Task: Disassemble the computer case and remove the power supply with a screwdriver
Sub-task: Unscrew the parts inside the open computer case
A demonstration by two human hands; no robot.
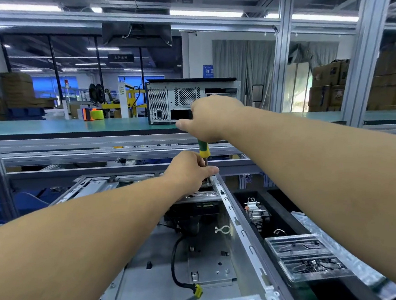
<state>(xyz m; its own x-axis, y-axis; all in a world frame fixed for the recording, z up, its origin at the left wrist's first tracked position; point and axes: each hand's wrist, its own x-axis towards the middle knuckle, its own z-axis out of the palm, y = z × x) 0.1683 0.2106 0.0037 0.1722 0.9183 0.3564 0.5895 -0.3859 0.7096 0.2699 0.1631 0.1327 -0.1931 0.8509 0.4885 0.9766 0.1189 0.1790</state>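
Steel walls of the opened computer case (pixel 240 233) lie nearest us, its side panel already off and the floor bare except for a black cable (pixel 176 261) with a yellow plug. Just beside its right wall, a clear plastic tray (pixel 307 258) holds small dark parts (screws, we judge). So the opening-up is done, and we take the job to be at the fastening stage, with the power supply (pixel 194 211), as we read the dark block under a bracket at the far end, not yet lifted out.

Both our arms reach forward over the case. Our left hand (pixel 190 170) pinches the shaft of the screwdriver (pixel 204 150) low down, fingers curled round it near the case's far right corner, steadying the tip; the screw itself is hidden. Our right hand (pixel 209 120) clenches the top of the green and yellow handle from above, the tool nearly upright.

Beyond, on the green worktop (pixel 75 126), a second case (pixel 186 101) stands well apart.
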